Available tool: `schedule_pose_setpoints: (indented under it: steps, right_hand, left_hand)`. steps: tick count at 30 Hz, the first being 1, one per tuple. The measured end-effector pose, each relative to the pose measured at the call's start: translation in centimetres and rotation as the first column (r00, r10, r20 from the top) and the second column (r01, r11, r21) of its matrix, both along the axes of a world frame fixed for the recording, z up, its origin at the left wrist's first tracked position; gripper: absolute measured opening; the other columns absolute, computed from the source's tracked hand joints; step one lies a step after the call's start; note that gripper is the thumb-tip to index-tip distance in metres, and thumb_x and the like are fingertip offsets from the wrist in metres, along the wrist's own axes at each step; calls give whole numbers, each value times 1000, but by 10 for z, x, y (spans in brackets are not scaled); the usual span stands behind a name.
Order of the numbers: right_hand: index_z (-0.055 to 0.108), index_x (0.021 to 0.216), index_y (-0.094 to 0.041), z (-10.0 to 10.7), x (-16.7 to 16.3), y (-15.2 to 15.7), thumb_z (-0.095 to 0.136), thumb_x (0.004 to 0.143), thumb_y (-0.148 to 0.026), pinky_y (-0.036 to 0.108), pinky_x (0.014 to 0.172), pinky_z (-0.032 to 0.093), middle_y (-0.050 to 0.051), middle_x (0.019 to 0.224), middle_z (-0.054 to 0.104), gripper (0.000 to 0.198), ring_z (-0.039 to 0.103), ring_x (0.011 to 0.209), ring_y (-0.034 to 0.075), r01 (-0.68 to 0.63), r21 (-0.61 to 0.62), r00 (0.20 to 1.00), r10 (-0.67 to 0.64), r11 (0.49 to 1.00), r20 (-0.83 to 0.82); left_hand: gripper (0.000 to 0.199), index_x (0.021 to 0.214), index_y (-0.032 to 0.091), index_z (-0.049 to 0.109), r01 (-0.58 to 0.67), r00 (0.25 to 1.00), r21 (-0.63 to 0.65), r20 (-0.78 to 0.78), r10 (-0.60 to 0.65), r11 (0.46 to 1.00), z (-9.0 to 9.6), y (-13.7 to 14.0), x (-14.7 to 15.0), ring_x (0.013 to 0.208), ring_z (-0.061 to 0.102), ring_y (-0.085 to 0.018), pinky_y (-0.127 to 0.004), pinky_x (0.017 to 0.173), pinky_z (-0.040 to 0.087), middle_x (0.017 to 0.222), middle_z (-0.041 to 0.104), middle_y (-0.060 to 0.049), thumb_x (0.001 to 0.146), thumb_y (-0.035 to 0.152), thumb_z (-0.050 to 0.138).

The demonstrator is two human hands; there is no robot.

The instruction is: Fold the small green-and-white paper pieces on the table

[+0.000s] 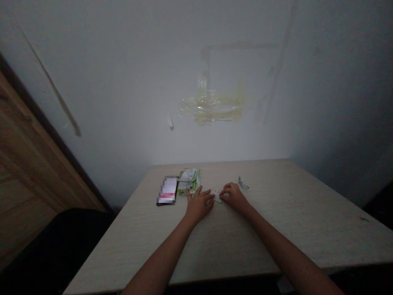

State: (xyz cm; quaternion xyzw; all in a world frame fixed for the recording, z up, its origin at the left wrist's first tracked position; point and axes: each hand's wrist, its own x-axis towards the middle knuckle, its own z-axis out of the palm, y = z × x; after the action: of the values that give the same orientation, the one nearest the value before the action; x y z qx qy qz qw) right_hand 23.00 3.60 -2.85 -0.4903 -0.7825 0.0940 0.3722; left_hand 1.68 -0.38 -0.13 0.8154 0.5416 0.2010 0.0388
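Note:
A small pale printed packet (217, 196) lies on the table between my two hands. My left hand (199, 205) rests low over the tabletop with its fingers spread, fingertips at the packet's left edge. Bent and drawn together, the fingers of my right hand (235, 197) pinch the packet's right edge. Just beyond my left fingers is a stack of green and white packets (189, 176). A torn green and white scrap (243, 183) sits beyond my right hand. The packet's print is too small to read.
A phone (167, 190) with a blurred screen lies left of the stack. The pale wooden table (294, 213) meets a white wall (123, 82) bearing yellowed tape (211, 108). Dark chair-like shapes stand at both sides, and a wooden door (33, 164) is at left.

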Motion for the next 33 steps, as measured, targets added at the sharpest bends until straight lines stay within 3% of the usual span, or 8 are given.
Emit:
schedule_pose_setpoints:
  steps: [9, 22, 33]
  right_hand:
    - [77, 83, -25, 2, 8, 0, 71, 76, -25, 40, 95, 45, 8, 103, 65, 9, 57, 102, 24, -86, 33, 996, 86, 996, 4]
    - [77, 88, -25, 7, 13, -6, 71, 76, -25, 42, 100, 44, 9, 110, 64, 14, 57, 108, 25, -129, -44, 992, 128, 991, -19]
    - [78, 79, -27, 8, 22, -4, 71, 76, -26, 46, 99, 43, 7, 106, 66, 8, 59, 105, 24, -174, -63, 983, 169, 983, -77]
  left_hand:
    - [27, 114, 44, 66, -25, 1000, 31, -12, 25, 999, -1, 0, 1, 141, 33, -32, -76, 108, -9, 134, 62, 6, 91, 45, 50]
    - [27, 114, 46, 65, -18, 1000, 28, 9, 17, 999, -3, 2, 1, 141, 34, -31, -76, 106, -16, 135, 61, 7, 91, 45, 53]
    - [28, 116, 47, 63, -8, 1000, 21, -23, 9, 1000, -3, 3, -1, 141, 34, -31, -78, 106, -10, 136, 60, 6, 92, 47, 49]
